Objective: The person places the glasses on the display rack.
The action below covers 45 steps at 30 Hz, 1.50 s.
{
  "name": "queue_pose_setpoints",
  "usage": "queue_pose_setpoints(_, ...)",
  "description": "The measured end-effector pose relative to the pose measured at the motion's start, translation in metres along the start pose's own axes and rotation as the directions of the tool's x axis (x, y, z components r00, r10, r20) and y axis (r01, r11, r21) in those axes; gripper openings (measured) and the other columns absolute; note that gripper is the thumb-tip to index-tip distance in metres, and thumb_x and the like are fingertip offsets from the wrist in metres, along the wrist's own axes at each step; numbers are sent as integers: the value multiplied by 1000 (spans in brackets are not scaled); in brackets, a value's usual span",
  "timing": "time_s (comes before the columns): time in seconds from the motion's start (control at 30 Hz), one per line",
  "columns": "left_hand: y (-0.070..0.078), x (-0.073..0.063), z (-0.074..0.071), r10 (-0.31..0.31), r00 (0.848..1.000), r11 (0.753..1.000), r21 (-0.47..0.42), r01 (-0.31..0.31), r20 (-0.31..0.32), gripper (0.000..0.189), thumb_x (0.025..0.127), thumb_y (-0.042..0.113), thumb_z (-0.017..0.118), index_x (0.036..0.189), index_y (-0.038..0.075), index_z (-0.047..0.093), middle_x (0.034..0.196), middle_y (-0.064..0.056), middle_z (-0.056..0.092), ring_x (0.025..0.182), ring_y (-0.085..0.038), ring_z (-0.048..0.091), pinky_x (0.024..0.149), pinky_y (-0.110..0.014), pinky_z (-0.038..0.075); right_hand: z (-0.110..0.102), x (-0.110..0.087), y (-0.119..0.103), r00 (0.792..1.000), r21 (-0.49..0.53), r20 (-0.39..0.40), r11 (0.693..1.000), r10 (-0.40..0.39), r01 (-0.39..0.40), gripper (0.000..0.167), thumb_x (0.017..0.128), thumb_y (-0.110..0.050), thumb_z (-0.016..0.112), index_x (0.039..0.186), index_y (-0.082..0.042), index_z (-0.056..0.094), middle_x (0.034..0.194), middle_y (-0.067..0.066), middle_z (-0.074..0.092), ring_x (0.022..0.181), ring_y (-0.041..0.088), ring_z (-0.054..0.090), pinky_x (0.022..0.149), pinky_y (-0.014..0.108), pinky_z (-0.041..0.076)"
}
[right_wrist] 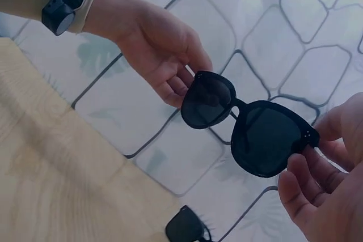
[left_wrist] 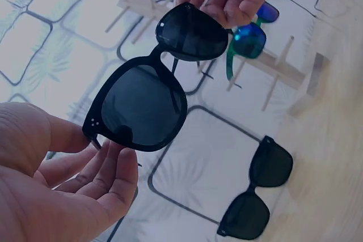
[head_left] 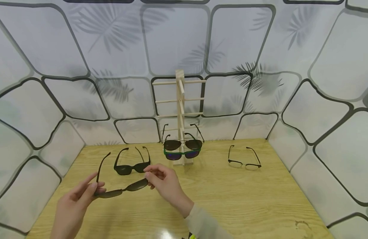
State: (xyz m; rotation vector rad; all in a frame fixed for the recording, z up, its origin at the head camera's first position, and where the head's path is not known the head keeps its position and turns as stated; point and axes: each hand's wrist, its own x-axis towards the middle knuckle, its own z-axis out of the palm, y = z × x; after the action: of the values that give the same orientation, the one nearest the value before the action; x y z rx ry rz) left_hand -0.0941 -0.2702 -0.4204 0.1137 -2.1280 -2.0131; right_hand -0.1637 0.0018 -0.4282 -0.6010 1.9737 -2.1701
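Observation:
Between both hands, above the table, is a pair of black sunglasses [head_left: 137, 185] with large dark lenses. My left hand [head_left: 77, 199] pinches the frame's left corner where the temple joins, and that temple stands up behind it. At the opposite corner my right hand [head_left: 166, 184] pinches the frame between thumb and fingers. In the left wrist view the sunglasses [left_wrist: 144, 103] show their lens fronts, with small silver dots at the corner beside the left thumb. Just behind them on the table lies a second pair of black sunglasses [head_left: 124, 170], temples unfolded.
A wooden display rack [head_left: 180, 109] stands at the back middle with several crossbars. Low on it sit dark aviator sunglasses [head_left: 193, 144] and green-framed sunglasses [head_left: 173, 156]. Thin-framed eyeglasses [head_left: 244, 165] lie on the right of the wooden table [head_left: 246, 199]. Patterned cloth walls surround the table.

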Motion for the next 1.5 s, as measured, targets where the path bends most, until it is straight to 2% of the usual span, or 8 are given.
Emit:
queue_pose_setpoints(0.1,6,0,7,46,999,997,-61,-47,-8,42,107,11,62,149,3,59,105,8,80,94,-5,77,87,-17,59,-5,0,-7,999,-27,-34,1000,-12,11,21,105,-16,68,119,-1,74,103,31,69,75,3,62,70,21,55)
queue_pose_setpoints(0.27,17,1,19,54,998,991,-125,-56,-21,33,106,10,63,139,7,69,105,5,82,93,-8,79,88,-20,60,-13,1,-19,996,-43,-71,998,-52,49,22,104,-15,68,119,-1,74,105,26,71,76,5,61,71,23,56)
queue_pose_setpoints(0.47,31,6,33,114,993,984,-134,-115,-14,33,106,7,62,138,-1,68,104,3,82,93,-9,79,91,-22,60,-23,3,-32,991,4,-93,995,-95,96,22,103,-10,67,118,5,73,91,6,69,70,9,59,66,23,55)
queue_pose_setpoints(0.67,42,11,47,195,981,962,-196,-191,1,30,106,2,59,135,-2,70,104,-1,82,92,-12,79,92,-23,60,-34,1,-45,987,27,-94,990,-133,136,22,103,-7,66,120,7,72,97,19,75,69,8,59,63,23,54)
queue_pose_setpoints(0.8,50,15,57,224,975,957,-192,-219,5,29,107,1,59,133,-2,71,105,-1,82,91,-11,79,92,-23,60,-41,-1,-55,985,32,-119,991,-127,132,23,103,-9,66,121,4,72,97,8,76,70,10,61,64,24,55)
queue_pose_setpoints(0.97,59,19,69,225,974,962,-162,-221,9,31,106,5,61,135,-6,68,104,0,82,90,-11,79,92,-24,60,-50,-5,-65,981,35,-154,992,-116,123,24,104,-10,66,123,4,71,93,-6,75,70,12,62,65,26,57)
queue_pose_setpoints(1.17,66,25,81,209,978,973,-101,-206,18,34,107,12,63,136,-4,68,104,1,82,91,-9,79,91,-22,60,-61,-8,-71,972,48,-203,990,-120,133,26,104,-10,65,126,4,70,96,0,76,70,13,65,64,28,57)
queue_pose_setpoints(1.5,72,33,97,229,973,967,-120,-224,29,34,106,11,64,136,-6,68,102,3,82,90,-8,78,91,-24,61,-73,-11,-79,951,18,-266,986,-156,166,24,104,-9,65,125,1,71,95,-3,77,67,13,64,65,27,58)
